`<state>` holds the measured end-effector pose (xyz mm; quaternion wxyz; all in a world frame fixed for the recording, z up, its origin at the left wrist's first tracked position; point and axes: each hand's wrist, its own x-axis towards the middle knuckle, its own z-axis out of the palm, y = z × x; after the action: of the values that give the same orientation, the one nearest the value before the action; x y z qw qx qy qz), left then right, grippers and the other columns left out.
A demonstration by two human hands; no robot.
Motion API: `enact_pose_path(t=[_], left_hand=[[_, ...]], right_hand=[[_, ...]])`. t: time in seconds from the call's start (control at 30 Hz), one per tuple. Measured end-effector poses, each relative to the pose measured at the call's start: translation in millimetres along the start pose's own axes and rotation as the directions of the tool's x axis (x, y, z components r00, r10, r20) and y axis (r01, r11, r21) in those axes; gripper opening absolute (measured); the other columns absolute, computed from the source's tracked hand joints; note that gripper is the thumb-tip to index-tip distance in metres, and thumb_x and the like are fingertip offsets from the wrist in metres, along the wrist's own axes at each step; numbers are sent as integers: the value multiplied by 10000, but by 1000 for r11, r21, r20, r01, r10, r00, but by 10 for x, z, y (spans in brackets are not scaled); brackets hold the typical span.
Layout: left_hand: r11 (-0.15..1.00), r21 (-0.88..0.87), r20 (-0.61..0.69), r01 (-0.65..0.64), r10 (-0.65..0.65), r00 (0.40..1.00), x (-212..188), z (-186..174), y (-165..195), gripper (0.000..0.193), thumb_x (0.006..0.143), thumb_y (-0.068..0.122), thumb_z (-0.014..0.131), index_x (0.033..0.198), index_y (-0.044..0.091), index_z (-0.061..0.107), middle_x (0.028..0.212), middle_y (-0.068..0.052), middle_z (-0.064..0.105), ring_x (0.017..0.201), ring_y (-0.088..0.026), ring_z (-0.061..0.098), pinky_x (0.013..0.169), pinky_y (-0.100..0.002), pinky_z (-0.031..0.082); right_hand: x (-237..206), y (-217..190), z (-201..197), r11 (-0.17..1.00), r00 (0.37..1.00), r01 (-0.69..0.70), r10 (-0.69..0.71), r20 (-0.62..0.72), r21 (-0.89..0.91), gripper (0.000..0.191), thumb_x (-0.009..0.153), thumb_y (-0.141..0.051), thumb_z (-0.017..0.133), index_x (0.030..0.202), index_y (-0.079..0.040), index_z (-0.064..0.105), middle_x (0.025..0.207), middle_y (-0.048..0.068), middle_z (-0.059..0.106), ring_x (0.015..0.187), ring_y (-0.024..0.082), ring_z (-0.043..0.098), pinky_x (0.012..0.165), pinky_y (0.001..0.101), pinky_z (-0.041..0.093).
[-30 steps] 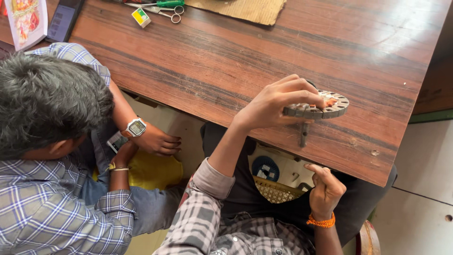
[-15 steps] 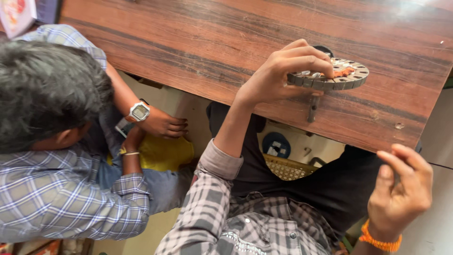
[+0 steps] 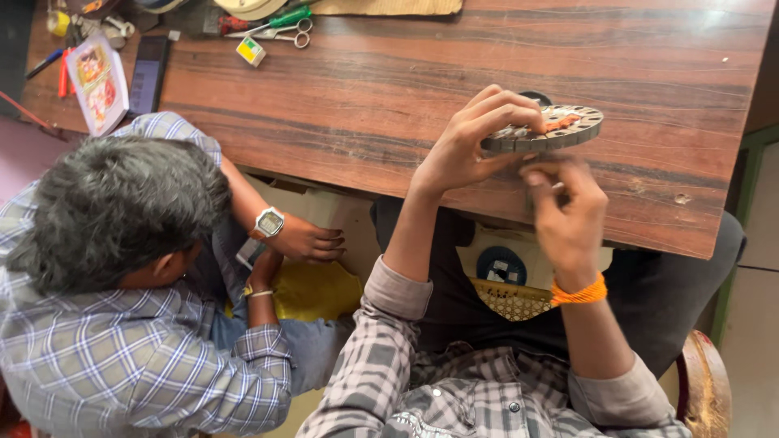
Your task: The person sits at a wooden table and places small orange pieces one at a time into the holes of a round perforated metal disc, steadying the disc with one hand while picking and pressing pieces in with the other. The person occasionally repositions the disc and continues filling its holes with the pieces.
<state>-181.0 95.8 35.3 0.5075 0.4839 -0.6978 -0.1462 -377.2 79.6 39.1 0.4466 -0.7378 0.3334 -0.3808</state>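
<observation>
Steadily now: keep left hand (image 3: 475, 146) pinching disc (image 3: 545, 130) at table (image 3: 365, 97) edge; bring right hand (image 3: 568, 215), fingers curled, grip unclear, up under disc without tilting it.

Even soft daylight, faint sheen on the wooden table (image 3: 341, 105), right hand (image 3: 568, 215) motion-blurred, otherwise sharp

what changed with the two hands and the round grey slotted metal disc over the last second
The right hand rose from the lap, below the table edge, to just under the round grey slotted metal disc, blurred, so contact is unclear. The left hand stayed gripping the disc on the brown wooden table. The neighbouring person's hand with the wristwatch stayed put.
</observation>
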Motion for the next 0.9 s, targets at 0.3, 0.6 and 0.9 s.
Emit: enact_pose_path(t=[0.3, 0.6, 0.9], left_hand=[[996, 83, -14, -29, 30, 999, -62, 213, 64, 474, 798, 110, 879, 1211, 176, 657, 1210, 13, 674, 1079, -203, 612, 952, -358, 560], [993, 110, -42, -44, 49, 998, -188, 437, 105, 408, 850, 142, 854, 1204, 176, 653, 1207, 34, 674, 1088, -203, 612, 977, -353, 574], [985, 165, -54, -46, 55, 997, -149, 701, 120, 447, 877, 239, 846, 1244, 229, 592, 1220, 48, 683, 1132, -184, 623, 1032, -349, 585]], right_hand=[[-120, 29, -746, 982, 983, -153, 139, 120, 112, 103, 1109, -80, 688, 1067, 13, 698, 733, -34, 521, 628, 6, 384, 584, 217, 276], [231, -110, -805, 897, 930, 359, -321, 180, -258, 102, 1135, -57, 761, 1068, 9, 720, 714, 5, 626, 596, 19, 520, 547, 197, 357], [749, 48, -1018, 823, 864, 480, -384, 325, -303, 56, 1078, 54, 699, 1103, 36, 747, 886, 59, 712, 732, 36, 613, 628, 192, 430]])
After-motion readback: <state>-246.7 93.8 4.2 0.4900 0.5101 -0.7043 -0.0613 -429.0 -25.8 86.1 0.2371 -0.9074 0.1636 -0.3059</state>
